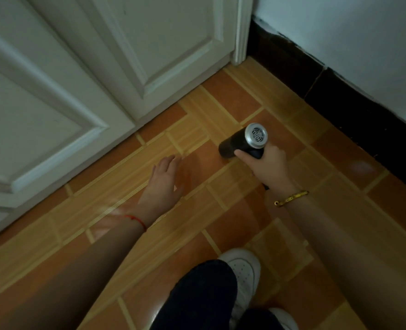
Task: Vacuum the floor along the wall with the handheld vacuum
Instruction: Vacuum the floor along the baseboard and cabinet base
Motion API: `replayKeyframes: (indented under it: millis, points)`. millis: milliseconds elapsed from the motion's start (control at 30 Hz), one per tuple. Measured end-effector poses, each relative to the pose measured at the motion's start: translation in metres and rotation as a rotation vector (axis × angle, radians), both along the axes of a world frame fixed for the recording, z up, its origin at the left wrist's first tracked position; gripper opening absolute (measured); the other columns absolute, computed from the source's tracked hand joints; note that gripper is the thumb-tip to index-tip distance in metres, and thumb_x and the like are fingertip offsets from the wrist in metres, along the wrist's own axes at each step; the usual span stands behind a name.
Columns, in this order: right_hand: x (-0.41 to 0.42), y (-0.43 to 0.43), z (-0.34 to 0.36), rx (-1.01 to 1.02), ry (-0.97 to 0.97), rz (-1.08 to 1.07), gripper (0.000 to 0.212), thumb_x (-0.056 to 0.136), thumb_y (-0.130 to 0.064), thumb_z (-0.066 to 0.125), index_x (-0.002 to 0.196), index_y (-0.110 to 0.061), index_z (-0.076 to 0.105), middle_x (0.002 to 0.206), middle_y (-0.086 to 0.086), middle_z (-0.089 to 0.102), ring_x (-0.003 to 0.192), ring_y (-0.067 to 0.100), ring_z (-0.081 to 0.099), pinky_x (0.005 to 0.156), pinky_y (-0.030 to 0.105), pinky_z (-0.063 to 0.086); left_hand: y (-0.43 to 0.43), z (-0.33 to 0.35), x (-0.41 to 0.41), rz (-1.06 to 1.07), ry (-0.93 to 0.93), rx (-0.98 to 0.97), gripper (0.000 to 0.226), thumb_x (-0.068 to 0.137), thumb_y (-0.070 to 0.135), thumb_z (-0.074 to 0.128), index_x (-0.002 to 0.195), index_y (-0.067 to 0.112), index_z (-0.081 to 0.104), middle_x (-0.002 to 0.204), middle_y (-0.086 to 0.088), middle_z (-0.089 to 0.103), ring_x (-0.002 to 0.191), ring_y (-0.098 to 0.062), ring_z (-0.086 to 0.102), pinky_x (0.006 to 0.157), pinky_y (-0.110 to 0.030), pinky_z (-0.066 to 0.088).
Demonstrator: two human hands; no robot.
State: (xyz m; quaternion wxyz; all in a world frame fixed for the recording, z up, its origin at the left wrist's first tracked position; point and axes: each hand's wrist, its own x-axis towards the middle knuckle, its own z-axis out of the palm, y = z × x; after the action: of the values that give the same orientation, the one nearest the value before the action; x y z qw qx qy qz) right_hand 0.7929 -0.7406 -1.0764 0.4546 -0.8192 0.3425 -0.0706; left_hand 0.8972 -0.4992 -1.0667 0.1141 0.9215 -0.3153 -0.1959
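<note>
My right hand (267,166) grips the handle of a black handheld vacuum (239,144) with a round silver vent at its rear end. Its nozzle end points left and down at the orange and tan tiled floor (221,110), a short way out from the door. My left hand (165,179) hovers over the floor to the left of the vacuum, fingers apart, holding nothing. A red string circles the left wrist and a gold bangle the right.
A white panelled door (90,67) fills the upper left, its frame (241,32) meeting a dark skirting board (340,98) under the white wall (364,32) at the right. My white shoes (245,275) and dark trouser leg are at the bottom.
</note>
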Motion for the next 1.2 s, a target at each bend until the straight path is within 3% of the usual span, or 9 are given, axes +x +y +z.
replayKeyframes:
  millis: [67, 167, 300, 467, 567, 767, 1000, 1200]
  points:
    - [0.008, -0.002, -0.001, -0.056, -0.013, -0.035, 0.050, 0.077, -0.045, 0.075, 0.107, -0.007, 0.065, 0.094, 0.004, 0.070, 0.086, 0.015, 0.063, 0.066, 0.022, 0.042, 0.006, -0.001, 0.004, 0.026, 0.003, -0.003, 0.075, 0.089, 0.019, 0.065, 0.152, 0.014, 0.024, 0.158, -0.012, 0.026, 0.147, -0.029, 0.023, 0.119, -0.051, 0.026]
    - [0.019, -0.004, 0.000, -0.095, -0.028, -0.007, 0.054, 0.077, -0.046, 0.074, 0.112, -0.008, 0.062, 0.103, 0.005, 0.070, 0.095, 0.018, 0.065, 0.060, 0.015, 0.038, 0.012, -0.003, 0.008, 0.059, 0.002, -0.012, 0.076, 0.089, 0.018, 0.065, 0.152, 0.014, 0.023, 0.157, -0.011, 0.027, 0.147, -0.028, 0.024, 0.119, -0.051, 0.026]
    - [0.033, 0.007, 0.004, -0.047, -0.040, 0.085, 0.053, 0.077, -0.044, 0.076, 0.114, -0.009, 0.062, 0.103, 0.004, 0.069, 0.094, 0.016, 0.063, 0.065, 0.020, 0.045, 0.013, -0.006, 0.007, 0.087, 0.012, -0.017, 0.076, 0.089, 0.017, 0.064, 0.153, 0.014, 0.022, 0.158, -0.010, 0.026, 0.147, -0.028, 0.023, 0.120, -0.051, 0.025]
    - [0.047, 0.028, -0.003, 0.046, 0.007, 0.281, 0.047, 0.073, -0.051, 0.075, 0.101, -0.015, 0.064, 0.079, -0.008, 0.063, 0.082, 0.015, 0.066, 0.062, 0.026, 0.049, 0.020, -0.007, 0.007, 0.116, 0.018, -0.009, 0.077, 0.089, 0.016, 0.063, 0.153, 0.017, 0.020, 0.158, -0.009, 0.025, 0.147, -0.028, 0.023, 0.120, -0.051, 0.025]
    - [0.057, 0.037, -0.002, 0.046, 0.008, 0.384, 0.049, 0.073, -0.053, 0.074, 0.105, -0.017, 0.064, 0.085, -0.008, 0.065, 0.083, 0.012, 0.065, 0.068, 0.030, 0.055, 0.026, -0.005, 0.010, 0.141, 0.006, 0.005, 0.078, 0.089, 0.016, 0.064, 0.153, 0.017, 0.020, 0.159, -0.009, 0.024, 0.147, -0.027, 0.023, 0.120, -0.050, 0.026]
    - [0.077, 0.041, 0.005, 0.050, -0.016, 0.361, 0.044, 0.076, -0.048, 0.075, 0.104, -0.016, 0.063, 0.083, -0.004, 0.066, 0.073, 0.018, 0.067, 0.064, 0.034, 0.058, 0.036, -0.008, 0.019, 0.153, -0.018, 0.008, 0.082, 0.088, 0.017, 0.065, 0.154, 0.017, 0.018, 0.159, -0.008, 0.024, 0.148, -0.026, 0.022, 0.123, -0.048, 0.017]
    - [0.102, 0.041, 0.011, -0.031, -0.040, 0.283, 0.046, 0.077, -0.045, 0.075, 0.110, -0.015, 0.063, 0.096, -0.001, 0.066, 0.084, 0.017, 0.064, 0.065, 0.030, 0.052, 0.043, -0.015, 0.022, 0.179, 0.021, 0.025, 0.083, 0.088, 0.015, 0.065, 0.154, 0.017, 0.015, 0.160, -0.008, 0.021, 0.149, -0.026, 0.019, 0.121, -0.049, 0.023]
    - [0.120, 0.055, 0.010, -0.015, -0.024, 0.443, 0.052, 0.077, -0.043, 0.076, 0.117, -0.013, 0.061, 0.106, 0.000, 0.069, 0.089, 0.013, 0.064, 0.066, 0.017, 0.045, 0.054, -0.017, 0.030, 0.214, 0.023, 0.025, 0.084, 0.086, 0.012, 0.066, 0.154, 0.017, 0.017, 0.160, -0.008, 0.022, 0.148, -0.027, 0.022, 0.121, -0.050, 0.024]
